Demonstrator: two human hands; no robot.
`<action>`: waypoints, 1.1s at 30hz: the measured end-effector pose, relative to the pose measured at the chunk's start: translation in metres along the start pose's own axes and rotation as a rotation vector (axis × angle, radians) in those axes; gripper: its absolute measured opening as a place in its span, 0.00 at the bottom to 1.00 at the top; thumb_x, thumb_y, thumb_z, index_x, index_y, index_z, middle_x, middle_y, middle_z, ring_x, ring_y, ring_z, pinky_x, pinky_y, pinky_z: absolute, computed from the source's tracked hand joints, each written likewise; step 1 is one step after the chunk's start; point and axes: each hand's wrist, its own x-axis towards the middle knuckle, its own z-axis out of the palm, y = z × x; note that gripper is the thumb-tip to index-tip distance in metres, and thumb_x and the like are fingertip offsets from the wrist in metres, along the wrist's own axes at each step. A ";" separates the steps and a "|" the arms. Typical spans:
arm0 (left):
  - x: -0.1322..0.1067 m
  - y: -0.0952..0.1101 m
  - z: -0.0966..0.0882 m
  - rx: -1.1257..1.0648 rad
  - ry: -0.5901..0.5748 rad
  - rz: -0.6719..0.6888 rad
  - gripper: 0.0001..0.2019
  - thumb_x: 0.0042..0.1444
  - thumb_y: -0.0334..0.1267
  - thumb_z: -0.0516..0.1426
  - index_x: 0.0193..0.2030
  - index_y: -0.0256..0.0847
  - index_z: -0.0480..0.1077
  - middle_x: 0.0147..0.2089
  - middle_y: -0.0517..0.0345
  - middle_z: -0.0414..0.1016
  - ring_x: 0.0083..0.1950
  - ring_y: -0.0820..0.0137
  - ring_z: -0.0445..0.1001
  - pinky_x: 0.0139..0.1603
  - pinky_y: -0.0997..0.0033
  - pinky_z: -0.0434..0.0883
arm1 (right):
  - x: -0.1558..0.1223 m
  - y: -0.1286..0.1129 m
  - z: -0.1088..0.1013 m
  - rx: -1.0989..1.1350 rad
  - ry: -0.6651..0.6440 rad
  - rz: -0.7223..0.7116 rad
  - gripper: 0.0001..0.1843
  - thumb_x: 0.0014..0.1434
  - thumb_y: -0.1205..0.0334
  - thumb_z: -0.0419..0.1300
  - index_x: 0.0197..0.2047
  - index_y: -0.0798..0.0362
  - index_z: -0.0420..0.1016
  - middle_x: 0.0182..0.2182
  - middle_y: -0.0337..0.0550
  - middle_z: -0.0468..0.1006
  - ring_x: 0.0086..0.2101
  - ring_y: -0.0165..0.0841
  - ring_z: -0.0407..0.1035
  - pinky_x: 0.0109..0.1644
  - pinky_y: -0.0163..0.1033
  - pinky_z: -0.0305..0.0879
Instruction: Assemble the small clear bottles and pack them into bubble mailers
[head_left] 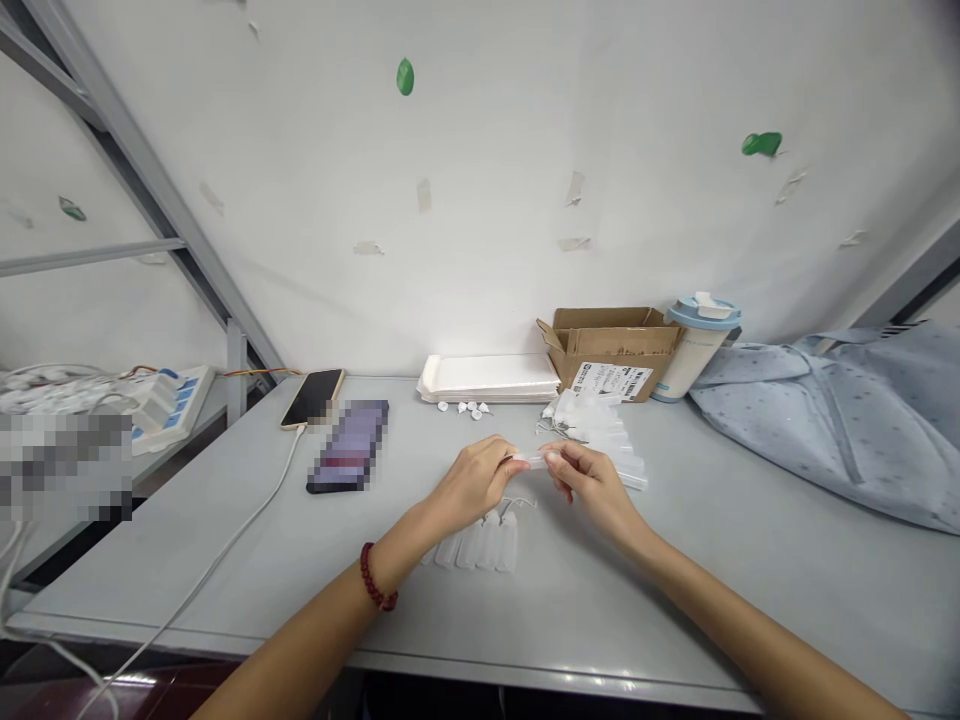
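Pinching translucent sleeve (534, 461) between them: left grip (478, 478), right grip (590, 482) (one at each end).

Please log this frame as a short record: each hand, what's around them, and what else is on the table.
Left hand: pinches one end of a small translucent piece
Right hand: at its other end
Nearer the person: row of similar pieces
Beyond right hand: loose pile of similar pieces
Back: white stack, small white bits before it, open box, lidded cup
Left side: phone with cable
Right side: pale blue bag
Left wrist: red bracelet
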 end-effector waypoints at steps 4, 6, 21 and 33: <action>0.003 -0.007 -0.006 0.063 -0.014 0.026 0.09 0.60 0.40 0.51 0.34 0.39 0.67 0.33 0.55 0.71 0.34 0.70 0.68 0.36 0.72 0.65 | 0.003 -0.001 -0.003 -0.011 0.002 0.014 0.19 0.57 0.47 0.53 0.33 0.55 0.72 0.17 0.33 0.60 0.19 0.27 0.55 0.23 0.34 0.54; 0.006 -0.017 -0.014 0.110 0.010 0.005 0.08 0.59 0.41 0.52 0.36 0.39 0.68 0.36 0.54 0.71 0.37 0.68 0.69 0.39 0.71 0.66 | 0.005 -0.001 -0.007 -0.080 0.070 -0.027 0.19 0.57 0.47 0.53 0.35 0.55 0.73 0.19 0.35 0.63 0.20 0.28 0.57 0.24 0.34 0.55; 0.010 -0.110 -0.034 0.595 0.070 -0.099 0.22 0.52 0.19 0.45 0.52 0.32 0.66 0.52 0.45 0.66 0.52 0.62 0.63 0.53 0.61 0.65 | 0.039 0.027 -0.058 -0.642 0.484 -0.321 0.23 0.61 0.50 0.48 0.48 0.56 0.73 0.32 0.47 0.76 0.30 0.36 0.66 0.34 0.41 0.64; 0.011 -0.105 -0.036 0.630 0.056 -0.162 0.15 0.56 0.25 0.47 0.47 0.34 0.69 0.44 0.45 0.71 0.47 0.60 0.66 0.49 0.58 0.65 | 0.052 0.044 -0.067 -0.805 0.421 -0.476 0.18 0.62 0.57 0.47 0.47 0.52 0.73 0.36 0.47 0.78 0.37 0.41 0.66 0.44 0.47 0.61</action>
